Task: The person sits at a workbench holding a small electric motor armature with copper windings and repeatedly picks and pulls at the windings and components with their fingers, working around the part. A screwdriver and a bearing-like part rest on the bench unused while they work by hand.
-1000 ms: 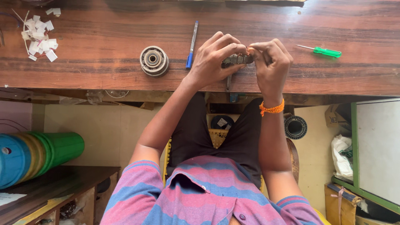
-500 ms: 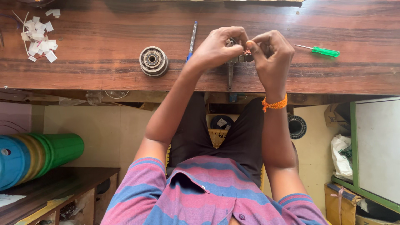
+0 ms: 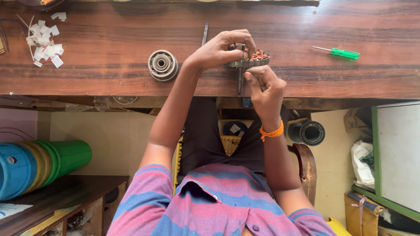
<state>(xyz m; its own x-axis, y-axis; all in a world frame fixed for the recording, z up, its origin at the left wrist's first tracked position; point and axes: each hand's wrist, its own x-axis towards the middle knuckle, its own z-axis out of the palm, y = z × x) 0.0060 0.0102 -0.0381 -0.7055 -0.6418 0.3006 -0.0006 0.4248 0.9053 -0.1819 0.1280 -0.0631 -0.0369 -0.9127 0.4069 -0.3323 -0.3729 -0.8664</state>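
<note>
My left hand [image 3: 223, 50] grips the top and left side of a round motor stator [image 3: 253, 59] with copper windings, held upright on its shaft at the near edge of the wooden bench [image 3: 109, 74]. Just below it, my right hand [image 3: 264, 89], with an orange band on the wrist, has its fingertips pinched against the stator's lower rim. What the fingers pinch is too small to tell.
A round metal bearing housing [image 3: 162, 65] lies left of my hands. A blue pen [image 3: 204, 34] sits behind them, a green-handled screwdriver [image 3: 341, 53] to the right, a heap of white paper scraps [image 3: 44, 43] far left. Coloured drums [image 3: 39, 166] lie under the bench.
My right hand dropped from beside the stator's upper right to its lower rim, uncovering the copper windings. My left hand stayed on the top.
</note>
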